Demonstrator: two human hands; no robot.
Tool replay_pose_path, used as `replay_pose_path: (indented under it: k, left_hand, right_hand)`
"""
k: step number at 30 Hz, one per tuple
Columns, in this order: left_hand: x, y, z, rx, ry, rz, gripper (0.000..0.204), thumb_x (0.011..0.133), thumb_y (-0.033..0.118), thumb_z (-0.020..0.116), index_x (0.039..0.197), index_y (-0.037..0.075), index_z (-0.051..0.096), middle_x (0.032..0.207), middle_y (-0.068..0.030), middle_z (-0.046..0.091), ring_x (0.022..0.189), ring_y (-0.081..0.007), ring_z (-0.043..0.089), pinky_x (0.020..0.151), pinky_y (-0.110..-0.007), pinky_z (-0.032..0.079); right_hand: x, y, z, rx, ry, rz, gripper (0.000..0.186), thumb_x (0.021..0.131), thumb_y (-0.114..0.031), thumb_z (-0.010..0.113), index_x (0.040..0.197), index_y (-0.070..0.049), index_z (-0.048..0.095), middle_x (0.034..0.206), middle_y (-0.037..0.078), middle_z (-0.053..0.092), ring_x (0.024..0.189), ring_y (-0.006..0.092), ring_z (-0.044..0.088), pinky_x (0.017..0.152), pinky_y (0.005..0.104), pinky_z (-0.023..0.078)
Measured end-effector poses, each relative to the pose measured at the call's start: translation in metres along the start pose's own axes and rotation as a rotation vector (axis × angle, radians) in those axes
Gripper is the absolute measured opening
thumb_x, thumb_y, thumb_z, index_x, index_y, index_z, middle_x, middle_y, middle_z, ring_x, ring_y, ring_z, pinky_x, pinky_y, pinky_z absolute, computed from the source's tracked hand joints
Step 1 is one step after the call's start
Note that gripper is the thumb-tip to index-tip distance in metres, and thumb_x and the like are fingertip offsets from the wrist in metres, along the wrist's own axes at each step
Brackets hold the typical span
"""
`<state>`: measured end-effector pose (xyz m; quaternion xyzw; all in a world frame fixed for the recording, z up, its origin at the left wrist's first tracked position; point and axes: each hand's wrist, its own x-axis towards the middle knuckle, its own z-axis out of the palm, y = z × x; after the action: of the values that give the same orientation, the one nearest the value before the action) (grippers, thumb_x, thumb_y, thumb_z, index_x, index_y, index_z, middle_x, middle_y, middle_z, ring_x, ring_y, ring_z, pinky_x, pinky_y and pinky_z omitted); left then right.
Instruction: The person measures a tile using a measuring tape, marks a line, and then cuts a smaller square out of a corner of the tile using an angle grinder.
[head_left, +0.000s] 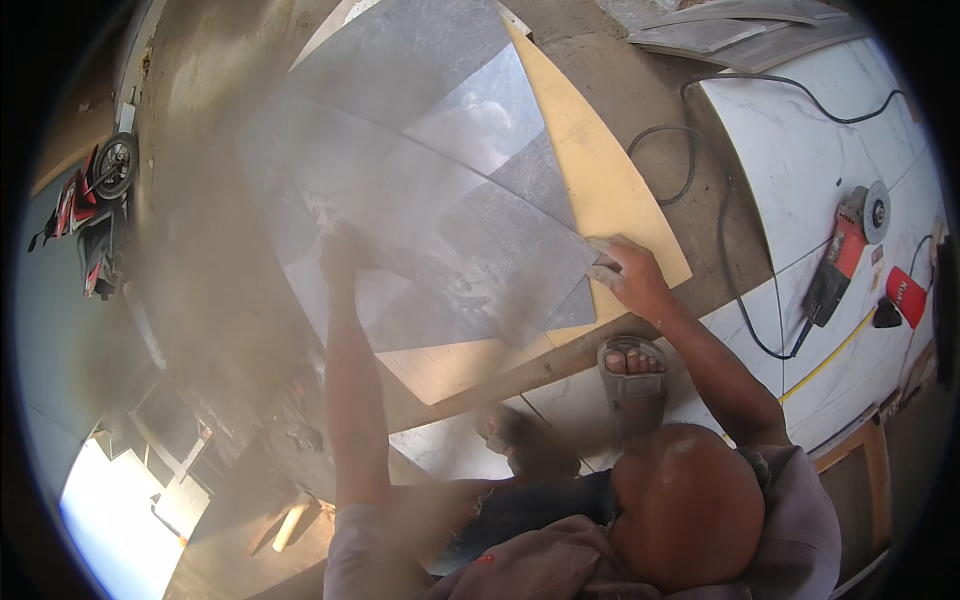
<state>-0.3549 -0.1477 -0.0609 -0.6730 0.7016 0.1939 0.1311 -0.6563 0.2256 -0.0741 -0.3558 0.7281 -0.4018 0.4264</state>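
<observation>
A large grey tile [510,250] with a dusty, shiny face lies tilted in front of me, over other grey pieces and a pale yellow sheet [585,140]. My right hand [632,275] is closed on the grey tile's right corner, thumb and fingers pinching the edge. On the left part of the same tile is my left hand [345,248]. A hazy smear over the view blurs its fingers, so I cannot tell whether they grip or only rest there. The yellow sheet shows beneath along the right and near sides.
An angle grinder [840,250] lies on white marbled tiles [800,140] at right, its black cable [722,210] looping beside the sheets. A red tape measure [906,296] is nearby. Grey offcuts [740,35] lie far right. My sandalled foot [632,385] is near the stack; a motorbike [100,200] stands left.
</observation>
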Motion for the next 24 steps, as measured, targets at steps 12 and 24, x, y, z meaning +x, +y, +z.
replay_pose_path:
  k: [12, 24]
  left_hand:
    - [0.046, -0.077, 0.030, -0.222, 0.173, 0.065, 0.068, 0.099, 0.058, 0.051, 0.112, -0.007, 0.064, 0.091, -0.0165, 0.067, 0.085, -0.0295, 0.067, 0.076, -0.041, 0.052]
    - [0.026, -0.076, 0.045, -0.245, 0.327, 0.229, 0.058, 0.098, 0.052, 0.056, 0.115, -0.004, 0.059, 0.089, -0.0125, 0.064, 0.083, -0.0262, 0.065, 0.082, -0.037, 0.051]
  right_hand:
    - [0.001, 0.007, 0.012, -0.213, -0.080, -0.213, 0.028, 0.090, -0.017, 0.072, 0.112, -0.002, 0.064, 0.099, 0.018, 0.065, 0.092, 0.0387, 0.063, 0.078, 0.0462, 0.052]
    - [0.004, 0.005, 0.012, -0.437, 0.018, -0.299, 0.034, 0.085, -0.027, 0.077, 0.111, -0.007, 0.069, 0.091, 0.012, 0.064, 0.087, 0.0322, 0.065, 0.073, 0.0421, 0.053]
